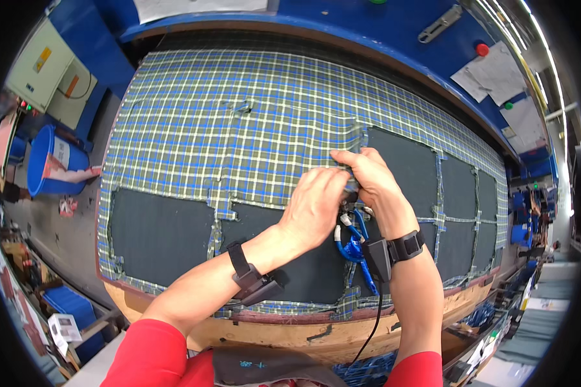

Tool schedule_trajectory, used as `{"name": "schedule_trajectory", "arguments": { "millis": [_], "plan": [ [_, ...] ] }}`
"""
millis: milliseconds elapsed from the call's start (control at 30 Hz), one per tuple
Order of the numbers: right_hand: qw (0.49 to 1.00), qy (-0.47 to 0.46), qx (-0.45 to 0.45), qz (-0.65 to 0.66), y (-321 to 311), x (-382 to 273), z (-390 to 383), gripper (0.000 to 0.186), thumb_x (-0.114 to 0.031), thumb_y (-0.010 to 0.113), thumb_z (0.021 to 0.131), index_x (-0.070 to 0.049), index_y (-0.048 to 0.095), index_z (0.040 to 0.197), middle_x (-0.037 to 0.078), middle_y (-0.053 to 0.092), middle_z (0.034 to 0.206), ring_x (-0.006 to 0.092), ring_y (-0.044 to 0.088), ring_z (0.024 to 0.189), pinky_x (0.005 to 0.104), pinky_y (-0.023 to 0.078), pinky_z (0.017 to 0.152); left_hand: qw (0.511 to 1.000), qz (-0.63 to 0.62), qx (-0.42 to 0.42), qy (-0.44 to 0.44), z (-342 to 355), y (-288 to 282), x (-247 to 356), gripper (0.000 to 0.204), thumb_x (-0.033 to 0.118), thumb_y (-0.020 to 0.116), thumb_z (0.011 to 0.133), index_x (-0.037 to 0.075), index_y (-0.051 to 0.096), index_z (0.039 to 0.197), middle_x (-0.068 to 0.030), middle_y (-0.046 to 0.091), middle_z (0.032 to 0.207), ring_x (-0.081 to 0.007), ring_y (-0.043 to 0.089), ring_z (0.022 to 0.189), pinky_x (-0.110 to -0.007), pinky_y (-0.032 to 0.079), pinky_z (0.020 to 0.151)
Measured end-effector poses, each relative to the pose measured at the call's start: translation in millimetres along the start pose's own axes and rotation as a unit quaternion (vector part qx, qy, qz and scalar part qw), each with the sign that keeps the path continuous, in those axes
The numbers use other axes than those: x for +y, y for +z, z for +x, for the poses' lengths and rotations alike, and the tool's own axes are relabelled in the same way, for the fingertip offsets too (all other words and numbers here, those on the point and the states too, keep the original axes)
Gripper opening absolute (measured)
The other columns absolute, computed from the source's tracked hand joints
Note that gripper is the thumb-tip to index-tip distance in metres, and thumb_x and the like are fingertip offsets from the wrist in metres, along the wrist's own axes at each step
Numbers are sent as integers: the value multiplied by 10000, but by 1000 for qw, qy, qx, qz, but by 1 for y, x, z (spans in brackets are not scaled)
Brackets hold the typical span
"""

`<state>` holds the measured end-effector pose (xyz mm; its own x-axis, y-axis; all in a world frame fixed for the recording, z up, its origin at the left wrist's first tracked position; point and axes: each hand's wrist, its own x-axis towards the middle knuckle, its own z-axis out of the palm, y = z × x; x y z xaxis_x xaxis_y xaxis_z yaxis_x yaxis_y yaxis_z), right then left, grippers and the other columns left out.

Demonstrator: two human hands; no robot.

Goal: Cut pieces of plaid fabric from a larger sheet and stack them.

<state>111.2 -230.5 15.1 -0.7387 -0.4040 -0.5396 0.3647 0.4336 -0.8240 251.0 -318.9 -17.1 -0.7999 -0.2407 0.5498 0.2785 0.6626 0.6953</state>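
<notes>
Blue, white and dark plaid fabric [174,142] lies spread over a long table, with rectangular openings showing a dark surface [161,232]. At the edge of one opening, right of centre, my left hand [315,203] is closed on the plaid fabric, its fingers curled under and partly hidden. My right hand [376,179] meets it there, thumb and fingers pinched on the same fabric, which bunches and creases beside them. Something small and dark shows between the hands; I cannot make it out. Just below lies a blue tool [353,250] with looped, pale-tipped handles, partly behind my right wrist.
A blue wall panel with a red button [481,49] and pinned papers [490,72] runs along the table's far side. To the left stand a blue bin [61,161] and a pale electrical cabinet [48,71]. A black cable [376,322] hangs from my right wrist device [377,258].
</notes>
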Motion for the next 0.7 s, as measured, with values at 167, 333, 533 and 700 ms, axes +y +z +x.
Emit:
{"name": "schedule_trajectory", "arguments": {
  "millis": [167,333,533,700],
  "plan": [
    [999,-37,8,33,5,-1,-3,438,-72,719,878,147,582,1231,231,700,1142,293,679,1059,398,540,906,995,-93,-15,-12,-33,-30,30,421,-8,765,818,-7,625,1214,-204,613,1222,-394,618,1112,-463,518,948],
    [998,-51,-28,34,2,-28,-15,759,18,689,888,263,262,1465,363,569,1355,362,623,1227,390,481,1067,800,-404,-191,-401,-41,-54,33,332,128,620,1028,-37,590,1314,-188,645,1284,-351,648,1162,-445,526,1020],
    [996,-68,-5,59,5,-60,-27,934,-12,731,873,196,113,1542,376,422,1482,354,553,1319,402,509,1054,510,-731,137,-433,-38,-62,18,605,448,464,1094,-38,421,1451,-219,552,1405,-349,500,1369,-502,369,1199],
    [998,-32,6,61,-14,-34,-17,569,11,667,918,165,416,1404,293,617,1281,298,690,1101,386,593,922,504,-697,263,-437,-32,-62,11,333,313,477,1111,38,481,1299,-143,522,1411,-308,505,1341,-504,361,1193]
  ]
}}
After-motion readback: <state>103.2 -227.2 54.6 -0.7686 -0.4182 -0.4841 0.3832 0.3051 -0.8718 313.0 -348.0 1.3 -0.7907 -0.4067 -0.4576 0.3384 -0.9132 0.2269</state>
